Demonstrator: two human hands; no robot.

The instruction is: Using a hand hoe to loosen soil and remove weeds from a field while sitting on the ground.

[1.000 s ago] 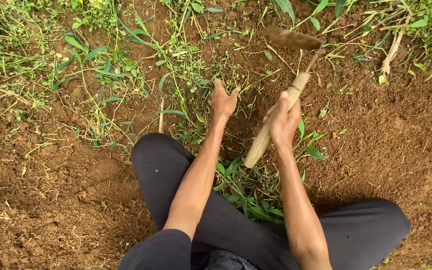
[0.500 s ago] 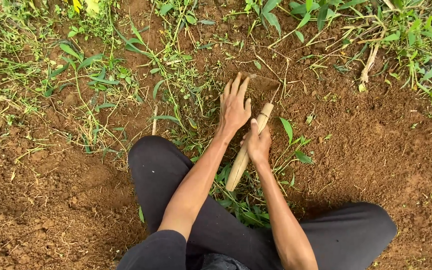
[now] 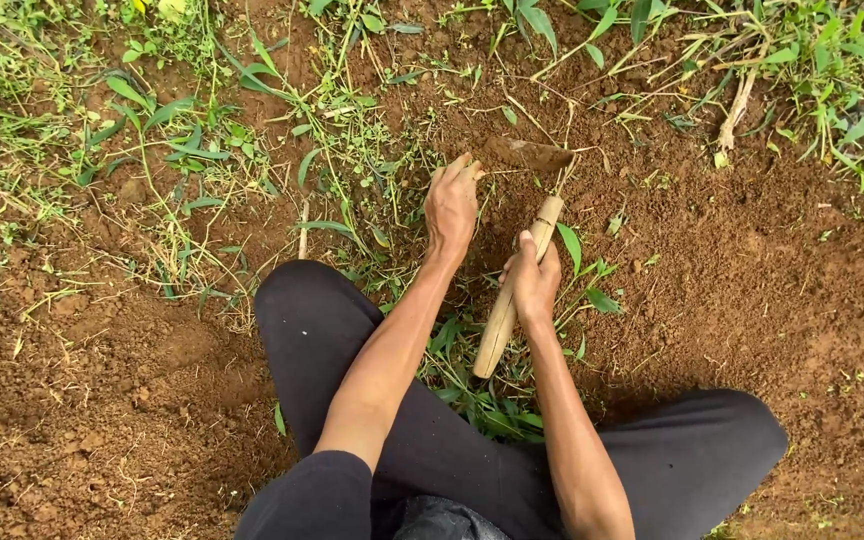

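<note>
My right hand [image 3: 533,277] grips the pale wooden handle [image 3: 501,322] of a small hand hoe. Its soil-caked blade [image 3: 531,154] rests on the red earth just ahead of the hand. My left hand [image 3: 451,202] reaches forward beside the tool, fingers loosely together and touching thin green weed stems [image 3: 382,165] on the ground. I squat with both knees in black trousers [image 3: 317,325] spread to either side of the arms.
Red-brown loose soil [image 3: 752,290] lies to the right and lower left. Green weeds and grass [image 3: 182,150] cover the upper left and top edge. Leafy plants [image 3: 482,400] grow between my knees. Dry stalks [image 3: 737,115] lie at the upper right.
The hoe came down from its raised position, then its blade moved forward onto the soil. My left hand spread open, then drew its fingers together on the weeds.
</note>
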